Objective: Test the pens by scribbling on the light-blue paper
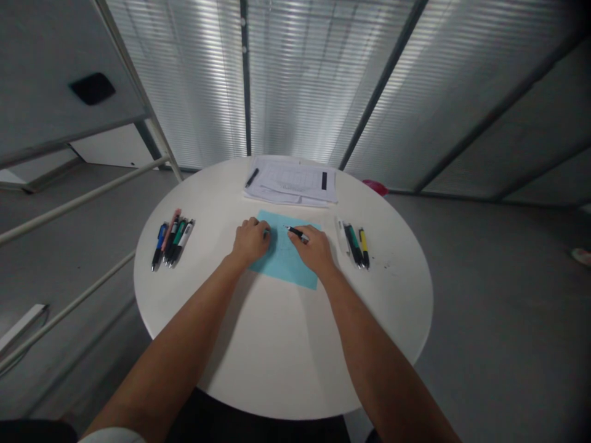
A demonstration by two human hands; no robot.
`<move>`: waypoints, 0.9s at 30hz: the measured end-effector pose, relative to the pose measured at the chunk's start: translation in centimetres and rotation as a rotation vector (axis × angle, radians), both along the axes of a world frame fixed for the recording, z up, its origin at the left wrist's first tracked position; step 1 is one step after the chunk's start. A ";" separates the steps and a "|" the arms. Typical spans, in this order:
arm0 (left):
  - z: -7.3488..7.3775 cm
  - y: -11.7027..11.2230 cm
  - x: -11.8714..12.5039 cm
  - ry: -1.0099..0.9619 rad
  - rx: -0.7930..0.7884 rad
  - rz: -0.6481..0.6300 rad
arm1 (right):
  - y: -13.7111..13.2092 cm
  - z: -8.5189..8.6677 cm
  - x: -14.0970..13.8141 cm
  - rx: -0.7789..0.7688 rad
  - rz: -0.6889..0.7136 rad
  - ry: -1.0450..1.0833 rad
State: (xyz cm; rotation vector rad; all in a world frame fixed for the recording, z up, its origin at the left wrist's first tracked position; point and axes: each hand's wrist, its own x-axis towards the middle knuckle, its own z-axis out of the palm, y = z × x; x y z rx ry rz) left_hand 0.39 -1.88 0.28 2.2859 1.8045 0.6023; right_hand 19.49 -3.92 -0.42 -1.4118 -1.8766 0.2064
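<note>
Here, the right hand (314,247) is gripping a black-and-white pen (298,234) over a blue sheet (289,269) on the worktop (274,351), fingers pinched round it — the left hand (250,241) is resting at the sheet's left edge, fingers curled, any hold unclear.

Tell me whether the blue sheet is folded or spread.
Spread: the blue sheet lies flat on the white table, its broad face showing between the left hand and the right hand.

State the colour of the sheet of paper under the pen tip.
Light blue: the sheet shows best in the head view.
</note>
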 end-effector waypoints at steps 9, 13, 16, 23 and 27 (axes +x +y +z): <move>1.2 -0.3 -0.3 0.047 -0.038 0.129 | 0.1 -0.1 -0.1 -0.022 -0.004 -0.014; 1.4 -0.2 -0.4 0.089 -0.056 0.124 | 0.1 -0.1 0.0 -0.030 -0.001 -0.019; 1.5 -0.1 -0.4 0.090 -0.058 0.116 | 0.1 0.0 0.0 -0.031 0.001 -0.016; 1.4 0.0 -0.3 -0.053 -0.083 0.095 | 0.0 0.0 -0.1 -0.041 -0.005 -0.020; 1.0 0.3 0.0 -0.367 -0.037 0.028 | -0.1 0.1 -0.1 -0.039 0.010 0.026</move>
